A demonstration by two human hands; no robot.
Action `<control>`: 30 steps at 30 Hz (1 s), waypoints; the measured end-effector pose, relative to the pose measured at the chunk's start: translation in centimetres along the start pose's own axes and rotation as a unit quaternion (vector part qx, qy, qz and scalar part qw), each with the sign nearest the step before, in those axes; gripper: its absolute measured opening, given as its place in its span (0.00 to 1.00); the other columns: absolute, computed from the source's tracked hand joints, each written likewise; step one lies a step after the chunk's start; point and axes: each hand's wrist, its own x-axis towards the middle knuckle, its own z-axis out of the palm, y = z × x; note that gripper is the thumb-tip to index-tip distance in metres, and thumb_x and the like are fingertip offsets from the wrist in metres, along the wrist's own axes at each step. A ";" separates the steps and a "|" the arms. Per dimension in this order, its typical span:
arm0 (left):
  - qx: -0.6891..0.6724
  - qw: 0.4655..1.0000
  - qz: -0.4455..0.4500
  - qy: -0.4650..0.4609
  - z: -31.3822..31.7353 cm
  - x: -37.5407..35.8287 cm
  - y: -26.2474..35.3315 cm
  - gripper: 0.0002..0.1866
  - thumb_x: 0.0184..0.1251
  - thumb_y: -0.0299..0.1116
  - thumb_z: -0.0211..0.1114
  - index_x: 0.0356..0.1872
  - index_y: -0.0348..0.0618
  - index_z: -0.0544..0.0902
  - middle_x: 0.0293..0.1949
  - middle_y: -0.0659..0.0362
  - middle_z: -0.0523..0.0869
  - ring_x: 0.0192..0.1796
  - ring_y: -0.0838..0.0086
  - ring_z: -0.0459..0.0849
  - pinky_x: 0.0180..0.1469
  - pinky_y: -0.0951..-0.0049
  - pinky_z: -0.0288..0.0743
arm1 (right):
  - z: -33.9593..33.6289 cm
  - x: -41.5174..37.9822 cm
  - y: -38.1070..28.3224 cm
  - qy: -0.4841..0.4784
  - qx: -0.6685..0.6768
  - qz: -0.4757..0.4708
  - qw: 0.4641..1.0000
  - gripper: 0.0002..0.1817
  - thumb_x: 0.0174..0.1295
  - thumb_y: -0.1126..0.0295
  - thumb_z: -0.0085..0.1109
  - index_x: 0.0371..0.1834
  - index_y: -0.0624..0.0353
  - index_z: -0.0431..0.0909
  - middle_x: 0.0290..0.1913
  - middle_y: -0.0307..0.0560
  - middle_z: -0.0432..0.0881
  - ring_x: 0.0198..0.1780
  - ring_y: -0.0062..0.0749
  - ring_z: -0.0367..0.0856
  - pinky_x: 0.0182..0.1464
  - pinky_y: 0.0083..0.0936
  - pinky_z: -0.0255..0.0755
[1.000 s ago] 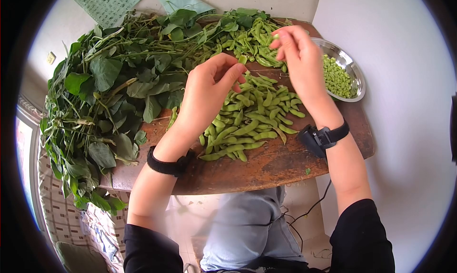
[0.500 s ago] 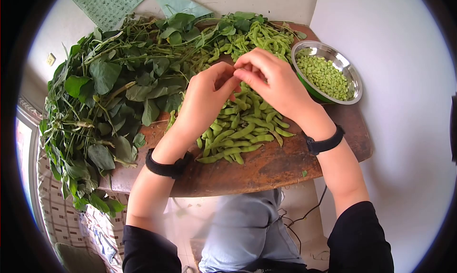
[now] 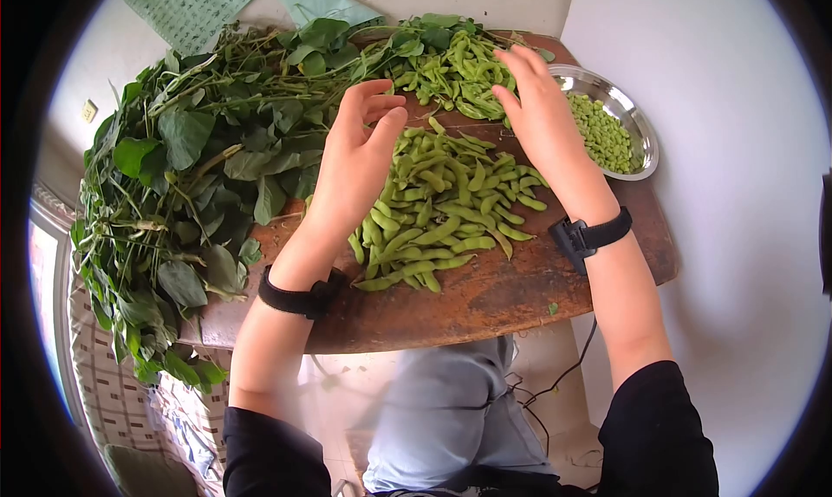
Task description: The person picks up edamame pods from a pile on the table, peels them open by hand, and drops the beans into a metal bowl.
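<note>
A heap of green edamame pods (image 3: 442, 207) lies on the table between my forearms. My left hand (image 3: 360, 146) hovers at the heap's left upper side, fingers loosely curved and thumb apart, with nothing visible in it. My right hand (image 3: 546, 120) is held beside the steel bowl (image 3: 646, 137), partly covering its left side; its fingers and thumb are spread. Shelled green beans (image 3: 602, 133) fill the bottom of that bowl. Behind the heap is a second pile of paler, flattened pods (image 3: 464, 72), just left of my right fingertips.
Leafy bean stalks (image 3: 199, 168) cover the left and back of the wooden table (image 3: 485, 302), hanging over its left edge. A white wall (image 3: 728, 194) borders the right side. Green papers (image 3: 195, 12) are at the back wall. Dark cables (image 3: 563, 376) run below the table.
My hands, together above the pods before, have parted. The right moved up and right toward the bowl and paler pile; the left moved slightly left and its fingers loosened.
</note>
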 end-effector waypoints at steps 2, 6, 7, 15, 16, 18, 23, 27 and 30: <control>0.000 1.000 0.004 -0.004 0.1 0.0 -0.3 0.21 0.71 0.30 0.58 0.61 0.36 0.69 0.51 0.53 0.82 0.54 0.73 0.78 0.51 0.73 0.74 | -0.3 0.0 -0.4 -0.103 0.101 -0.001 0.990 0.14 0.66 0.75 0.56 0.54 0.64 0.75 0.56 0.55 0.76 0.48 0.50 0.81 0.52 0.36 0.76; 0.015 0.999 0.025 -0.022 0.1 -0.1 -0.8 0.18 0.71 0.30 0.57 0.58 0.35 0.71 0.50 0.53 0.82 0.52 0.73 0.79 0.48 0.74 0.74 | -1.2 0.4 -2.1 -0.264 0.160 -0.030 0.951 0.10 0.65 0.73 0.55 0.46 0.65 0.78 0.48 0.52 0.81 0.47 0.48 0.81 0.50 0.36 0.76; 0.015 0.999 0.024 -0.021 0.1 -0.1 -0.9 0.18 0.71 0.30 0.57 0.58 0.35 0.71 0.50 0.53 0.82 0.52 0.73 0.79 0.48 0.74 0.74 | -1.0 0.2 -2.1 -0.283 0.178 -0.070 0.940 0.07 0.64 0.73 0.55 0.41 0.64 0.78 0.43 0.51 0.82 0.46 0.48 0.81 0.49 0.37 0.75; 0.032 0.999 0.034 -0.014 0.2 -0.2 -0.8 0.16 0.70 0.28 0.57 0.56 0.35 0.72 0.48 0.54 0.83 0.49 0.74 0.79 0.45 0.74 0.75 | -1.3 -0.5 -3.5 -0.329 0.142 -0.135 0.924 0.07 0.62 0.70 0.58 0.38 0.62 0.77 0.42 0.48 0.80 0.48 0.44 0.79 0.52 0.37 0.75; 0.032 0.999 0.033 -0.014 0.2 -0.2 -0.7 0.16 0.70 0.28 0.57 0.56 0.35 0.72 0.48 0.54 0.83 0.49 0.74 0.79 0.45 0.74 0.75 | -1.1 -0.7 -3.5 -0.331 0.154 -0.150 0.919 0.07 0.62 0.70 0.58 0.39 0.62 0.77 0.43 0.47 0.79 0.50 0.43 0.78 0.53 0.36 0.74; 0.027 0.999 0.028 -0.007 0.2 -0.2 -0.5 0.15 0.70 0.28 0.57 0.55 0.35 0.73 0.47 0.54 0.83 0.49 0.75 0.80 0.45 0.74 0.75 | -1.1 -0.8 -3.4 -0.333 0.166 -0.165 0.913 0.08 0.62 0.70 0.59 0.40 0.61 0.77 0.43 0.46 0.79 0.51 0.42 0.77 0.54 0.35 0.74; 0.037 0.999 0.034 -0.005 0.2 -0.1 -0.8 0.14 0.70 0.28 0.57 0.54 0.36 0.74 0.47 0.55 0.84 0.49 0.75 0.80 0.46 0.74 0.75 | -1.1 -0.7 -3.4 -0.340 0.169 -0.177 0.908 0.08 0.61 0.73 0.59 0.42 0.62 0.77 0.43 0.47 0.76 0.53 0.42 0.75 0.54 0.34 0.72; 0.039 0.999 0.036 -0.004 0.1 -0.1 -0.8 0.13 0.71 0.28 0.56 0.53 0.36 0.75 0.47 0.55 0.84 0.48 0.74 0.81 0.48 0.73 0.74 | -1.0 -0.6 -3.6 -0.295 0.170 -0.157 0.927 0.08 0.63 0.73 0.59 0.42 0.63 0.77 0.42 0.48 0.77 0.49 0.43 0.77 0.51 0.34 0.74; 0.043 0.999 -0.009 -0.031 0.2 -0.3 -0.5 0.12 0.75 0.29 0.53 0.54 0.35 0.76 0.47 0.58 0.84 0.52 0.78 0.77 0.57 0.75 0.69 | -1.1 -0.3 -3.9 -0.237 0.196 -0.105 0.946 0.07 0.64 0.70 0.58 0.41 0.60 0.77 0.38 0.48 0.79 0.42 0.45 0.80 0.43 0.36 0.76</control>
